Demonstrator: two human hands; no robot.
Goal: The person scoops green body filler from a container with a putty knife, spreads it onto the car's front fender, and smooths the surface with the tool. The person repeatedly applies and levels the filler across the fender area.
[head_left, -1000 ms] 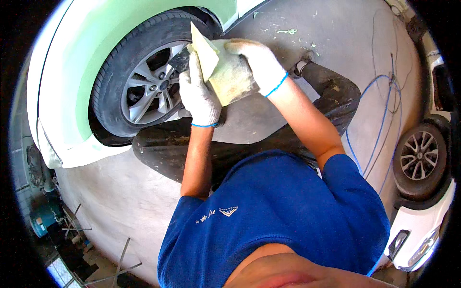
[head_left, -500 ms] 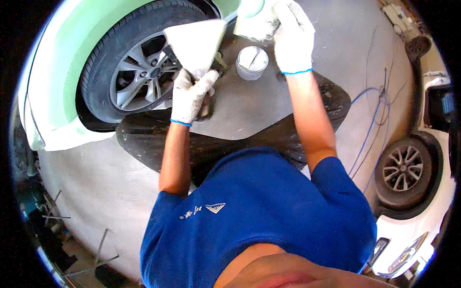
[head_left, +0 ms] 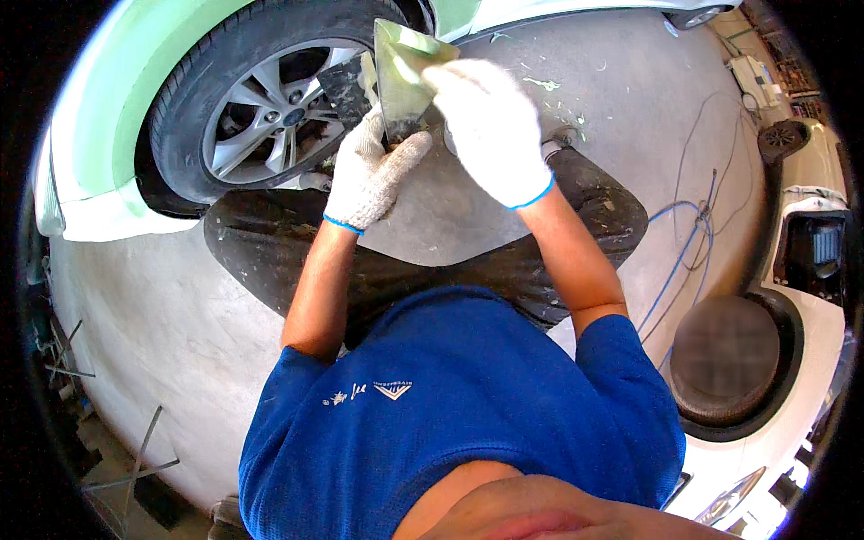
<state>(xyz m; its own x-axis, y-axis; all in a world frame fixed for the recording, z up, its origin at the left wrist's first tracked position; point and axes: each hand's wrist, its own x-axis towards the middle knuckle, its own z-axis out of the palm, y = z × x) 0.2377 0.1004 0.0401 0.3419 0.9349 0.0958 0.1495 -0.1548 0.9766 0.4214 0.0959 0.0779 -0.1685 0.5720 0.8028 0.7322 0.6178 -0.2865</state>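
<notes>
Before a ribbed rubber tyre (head_left: 180,117), the knit-gloved left hand (head_left: 364,175) pinches a flat, dark plate (head_left: 345,95) and a smeared, yellowish triangular sheet (head_left: 400,79) in its grip. The right hand (head_left: 495,130), gloved, curls at the sheet's right edge, grip unclear. Held apart earlier, the hands now nearly meet.

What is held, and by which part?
A yellowish plate: right hand at its right edge, left hand at its lower end. Which grips it is unclear. Any hold on the dark plate is unclear.
</notes>
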